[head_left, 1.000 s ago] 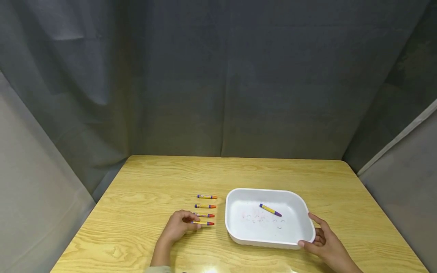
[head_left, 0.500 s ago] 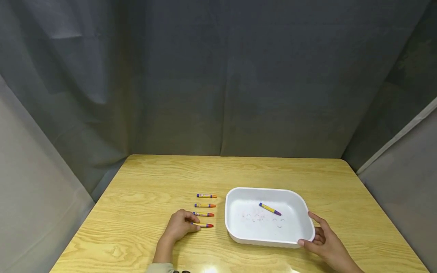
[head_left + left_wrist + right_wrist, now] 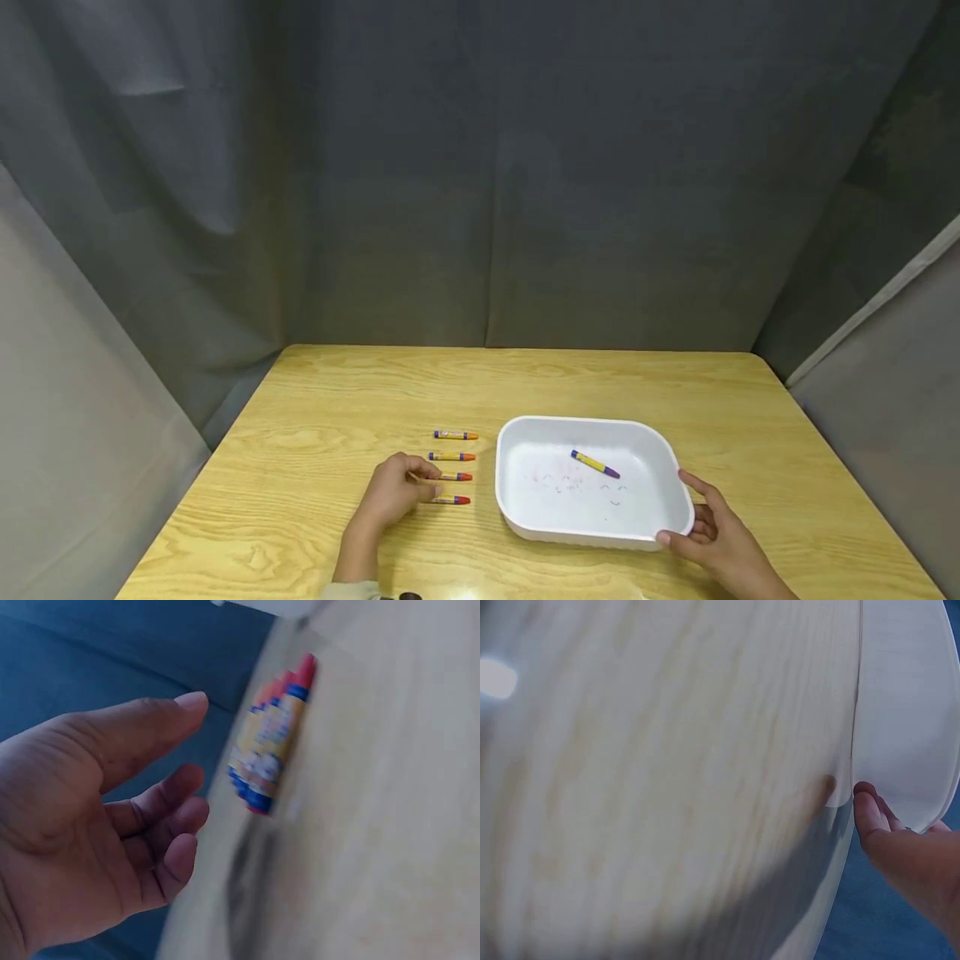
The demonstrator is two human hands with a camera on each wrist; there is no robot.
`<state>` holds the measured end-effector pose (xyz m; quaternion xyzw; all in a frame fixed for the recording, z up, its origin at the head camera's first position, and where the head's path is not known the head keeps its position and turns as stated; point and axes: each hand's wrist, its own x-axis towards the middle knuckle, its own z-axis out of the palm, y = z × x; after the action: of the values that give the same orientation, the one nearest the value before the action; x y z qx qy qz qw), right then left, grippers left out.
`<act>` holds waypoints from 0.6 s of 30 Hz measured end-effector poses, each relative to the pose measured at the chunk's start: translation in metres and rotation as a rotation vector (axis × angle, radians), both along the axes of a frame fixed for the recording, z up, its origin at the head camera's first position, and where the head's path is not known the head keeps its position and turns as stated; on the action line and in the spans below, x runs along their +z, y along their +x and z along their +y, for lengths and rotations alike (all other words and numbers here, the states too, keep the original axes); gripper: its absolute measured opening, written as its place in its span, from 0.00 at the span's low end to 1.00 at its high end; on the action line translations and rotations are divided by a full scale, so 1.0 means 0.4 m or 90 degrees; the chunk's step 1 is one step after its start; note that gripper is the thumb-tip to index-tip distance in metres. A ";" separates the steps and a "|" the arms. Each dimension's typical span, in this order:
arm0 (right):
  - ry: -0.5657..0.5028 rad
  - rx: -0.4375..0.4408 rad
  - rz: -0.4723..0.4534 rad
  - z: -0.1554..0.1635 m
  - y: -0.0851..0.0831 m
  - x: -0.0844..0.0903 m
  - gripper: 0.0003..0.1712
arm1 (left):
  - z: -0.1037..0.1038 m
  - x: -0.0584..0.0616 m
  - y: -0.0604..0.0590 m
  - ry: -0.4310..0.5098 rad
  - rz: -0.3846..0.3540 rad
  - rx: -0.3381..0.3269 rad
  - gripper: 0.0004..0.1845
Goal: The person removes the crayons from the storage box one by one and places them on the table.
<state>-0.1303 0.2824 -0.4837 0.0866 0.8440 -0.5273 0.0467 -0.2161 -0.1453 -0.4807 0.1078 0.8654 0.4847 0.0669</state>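
Note:
On the table, left of the tray, several crayons lie in a column with their tips to the right. A red crayon (image 3: 456,500) is nearest the front, and an orange crayon (image 3: 455,435) is farthest back. My left hand (image 3: 397,487) hovers at the blunt ends of the front two; the left wrist view shows its thumb and fingers apart, holding nothing, beside the red crayon (image 3: 285,739). My right hand (image 3: 716,533) grips the front right corner of the white tray (image 3: 585,537), thumb on the near side, index finger along the right side. Inside lies a purple crayon (image 3: 596,464).
The wooden table (image 3: 360,375) has rounded back corners. A grey curtain (image 3: 390,208) hangs behind it, with lighter cloth (image 3: 75,400) at the left side. Small smiling faces are drawn on the tray's floor.
The front red crayon has shifted slightly towards the near edge, widening its gap to the crayon behind. My left thumb has come up off it. Right hand and tray stay put.

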 end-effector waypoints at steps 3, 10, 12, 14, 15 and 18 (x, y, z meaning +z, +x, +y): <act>-0.014 0.002 0.010 0.000 0.004 0.001 0.56 | 0.014 0.026 -0.008 0.002 0.016 -0.004 0.10; -0.026 0.008 0.026 -0.001 0.004 0.004 0.55 | 0.053 0.047 -0.033 0.026 0.052 -0.039 0.10; -0.021 0.003 0.016 -0.001 0.004 0.004 0.55 | 0.067 0.048 -0.035 0.040 0.062 -0.049 0.11; -0.017 0.005 0.012 -0.001 0.003 0.004 0.55 | 0.082 0.047 -0.036 0.059 0.064 -0.056 0.13; -0.014 0.006 0.010 -0.001 0.003 0.004 0.56 | 0.089 0.047 -0.036 0.072 0.059 -0.058 0.15; -0.015 0.001 0.006 0.001 0.002 0.004 0.55 | 0.115 0.046 -0.035 0.100 0.057 -0.065 0.16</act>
<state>-0.1293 0.2827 -0.4821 0.0832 0.8379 -0.5376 0.0441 -0.2302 -0.0993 -0.4621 0.1787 0.8201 0.5419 0.0440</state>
